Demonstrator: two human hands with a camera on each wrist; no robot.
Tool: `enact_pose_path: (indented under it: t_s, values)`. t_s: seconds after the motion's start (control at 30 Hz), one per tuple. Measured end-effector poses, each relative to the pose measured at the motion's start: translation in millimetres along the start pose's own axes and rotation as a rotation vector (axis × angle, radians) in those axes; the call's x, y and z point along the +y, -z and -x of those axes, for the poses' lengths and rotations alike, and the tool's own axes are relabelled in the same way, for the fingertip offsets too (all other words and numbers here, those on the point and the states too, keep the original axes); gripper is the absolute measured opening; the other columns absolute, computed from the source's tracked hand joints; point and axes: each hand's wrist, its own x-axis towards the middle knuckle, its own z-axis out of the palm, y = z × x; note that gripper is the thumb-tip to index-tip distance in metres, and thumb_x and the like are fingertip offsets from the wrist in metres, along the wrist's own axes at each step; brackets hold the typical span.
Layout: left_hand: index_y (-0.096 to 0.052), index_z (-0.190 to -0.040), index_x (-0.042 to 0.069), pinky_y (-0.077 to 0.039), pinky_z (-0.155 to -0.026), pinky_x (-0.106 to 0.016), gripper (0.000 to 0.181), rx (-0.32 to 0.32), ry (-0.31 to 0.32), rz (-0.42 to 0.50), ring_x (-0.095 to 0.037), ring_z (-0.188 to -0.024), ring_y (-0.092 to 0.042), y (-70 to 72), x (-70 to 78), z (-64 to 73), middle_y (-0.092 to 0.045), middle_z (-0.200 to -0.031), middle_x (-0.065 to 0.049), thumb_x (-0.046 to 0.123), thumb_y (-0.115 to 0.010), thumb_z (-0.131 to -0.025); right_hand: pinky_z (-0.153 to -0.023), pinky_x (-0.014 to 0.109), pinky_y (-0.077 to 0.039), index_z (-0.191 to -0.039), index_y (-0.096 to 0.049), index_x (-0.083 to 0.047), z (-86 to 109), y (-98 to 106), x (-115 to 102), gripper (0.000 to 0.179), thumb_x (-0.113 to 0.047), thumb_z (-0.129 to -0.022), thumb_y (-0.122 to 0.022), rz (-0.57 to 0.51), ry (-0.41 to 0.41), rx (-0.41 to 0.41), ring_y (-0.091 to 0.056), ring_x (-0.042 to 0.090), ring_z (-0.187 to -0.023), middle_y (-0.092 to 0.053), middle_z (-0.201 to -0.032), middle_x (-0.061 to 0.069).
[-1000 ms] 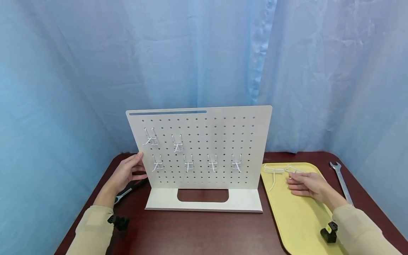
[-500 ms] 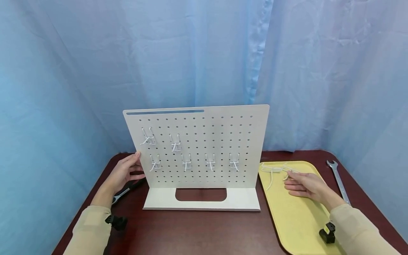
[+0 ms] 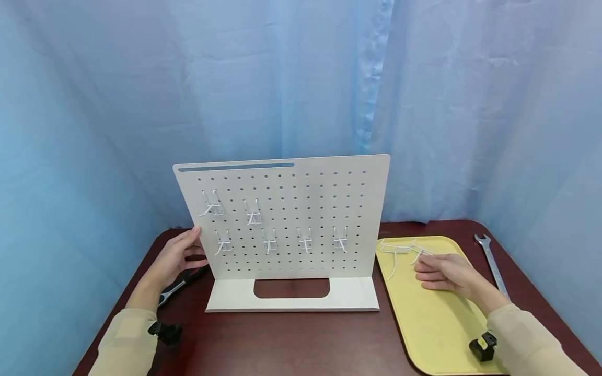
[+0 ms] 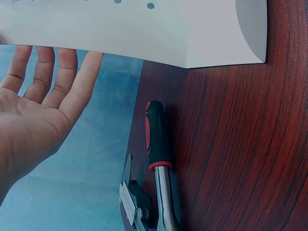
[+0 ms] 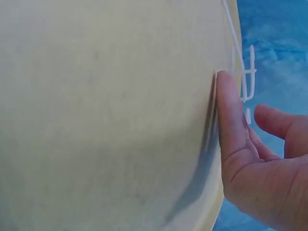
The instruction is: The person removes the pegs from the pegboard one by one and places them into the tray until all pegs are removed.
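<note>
On yellow tray (image 3: 437, 318) — right hand (image 3: 444, 272) flat, fingers touching white hooks (image 3: 400, 248).

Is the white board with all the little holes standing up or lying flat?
Standing up. The board rises from a flat foot on the table, leaning back slightly, and the left hand touches its edge.

A dark wooden bench (image 3: 291, 339) stands before a blue curtain (image 3: 301, 78). Right of the yellow tray, near the bench's far right corner, lies an open-ended spanner (image 3: 490, 263). A red-and-black-handled ratchet wrench (image 4: 157, 163) lies left of it, at the bench's left edge.
</note>
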Motion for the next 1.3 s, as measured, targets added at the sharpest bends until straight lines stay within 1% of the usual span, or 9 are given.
enact_pose_path:
  t_s: [0.1,0.23,0.37,0.47,0.57,0.67,0.93,1.13,1.3]
  values:
    - [-0.056,-0.128,0.006,-0.059,-0.086,-0.048,0.05,-0.004,-0.007,-0.008,-0.024,-0.098,-0.068,1.8,-0.2,2.8,-0.064,-0.112,-0.009,0.05,-0.046,-0.107,-0.088,0.044,-0.059,-0.15,-0.03,0.014,5.9,-8,-9,0.066,-0.03,-0.107,-0.055,0.034,0.023,0.006,-0.072,0.023,-0.102,-0.071,-0.119,0.012]
    - [-0.056,-0.129,0.007,-0.06,-0.085,-0.046,0.05,-0.008,-0.013,-0.015,-0.023,-0.098,-0.068,1.2,0.3,3.0,-0.064,-0.112,-0.009,0.051,-0.045,-0.107,-0.091,0.045,-0.057,-0.15,-0.028,0.015,18.4,-17,-28,0.067,-0.03,-0.107,-0.054,0.042,0.077,-0.017,-0.071,0.023,-0.106,-0.069,-0.122,0.014]
    - [-0.056,-0.129,0.006,-0.059,-0.086,-0.048,0.051,-0.007,-0.011,-0.003,-0.024,-0.098,-0.068,-3.4,-0.1,-0.6,-0.064,-0.112,-0.009,0.05,-0.046,-0.107,-0.09,0.045,-0.057,-0.148,-0.033,0.015,30.5,-24,-50,0.063,-0.029,-0.108,-0.054,0.066,0.162,-0.047,-0.071,0.023,-0.105,-0.07,-0.12,0.011]
    - [-0.056,-0.129,0.003,-0.058,-0.088,-0.051,0.052,-0.006,-0.008,0.01,-0.025,-0.099,-0.068,-7.1,-1.3,-3.6,-0.064,-0.113,-0.01,0.05,-0.046,-0.107,-0.085,0.044,-0.06,-0.145,-0.04,0.012,39.4,-34,-65,0.061,-0.032,-0.106,-0.057,0.152,0.215,-0.031,-0.072,0.023,-0.103,-0.071,-0.119,0.011]
    - [-0.055,-0.13,0.002,-0.058,-0.087,-0.051,0.054,-0.001,-0.008,0.007,-0.025,-0.098,-0.068,-8.2,-2.3,-4.6,-0.064,-0.113,-0.011,0.05,-0.046,-0.107,-0.079,0.044,-0.061,-0.142,-0.047,0.009,49.0,-50,-79,0.058,-0.034,-0.104,-0.06,0.25,0.255,-0.007,-0.073,0.026,-0.1,-0.07,-0.12,0.017]
    - [-0.054,-0.131,0.002,-0.059,-0.086,-0.05,0.055,0.003,-0.008,-0.003,-0.026,-0.098,-0.067,-6.1,-1.7,-2.9,-0.064,-0.114,-0.012,0.05,-0.046,-0.106,-0.078,0.046,-0.061,-0.139,-0.051,0.007,57.4,-71,-94,0.054,-0.033,-0.104,-0.061,0.285,0.301,-0.026,-0.072,0.03,-0.101,-0.069,-0.12,0.02]
    - [-0.056,-0.128,0.005,-0.058,-0.086,-0.05,0.051,0.004,-0.008,0.001,-0.024,-0.097,-0.068,0.0,2.1,1.1,-0.064,-0.111,-0.009,0.051,-0.047,-0.106,-0.086,0.047,-0.059,-0.142,-0.051,0.006,66.4,-123,-133,0.053,-0.031,-0.104,-0.061,0.199,0.389,-0.162,-0.069,0.031,-0.11,-0.062,-0.13,0.027]
    - [-0.056,-0.129,0.005,-0.057,-0.088,-0.052,0.051,-0.007,-0.008,0.004,-0.024,-0.097,-0.068,-0.7,2.2,0.7,-0.065,-0.111,-0.009,0.05,-0.047,-0.106,-0.09,0.05,-0.057,-0.146,-0.045,0.007,58.1,-161,-152,0.052,-0.024,-0.106,-0.057,0.058,0.426,-0.284,-0.066,0.033,-0.116,-0.055,-0.138,0.031]
    - [-0.055,-0.13,0.004,-0.057,-0.088,-0.052,0.053,-0.009,-0.004,-0.005,-0.025,-0.099,-0.067,-1.1,2.4,1.6,-0.064,-0.112,-0.011,0.05,-0.046,-0.107,-0.091,0.052,-0.056,-0.146,-0.045,0.007,47.4,-198,-164,0.052,-0.022,-0.105,-0.059,-0.037,0.412,-0.364,-0.065,0.036,-0.117,-0.056,-0.139,0.029]
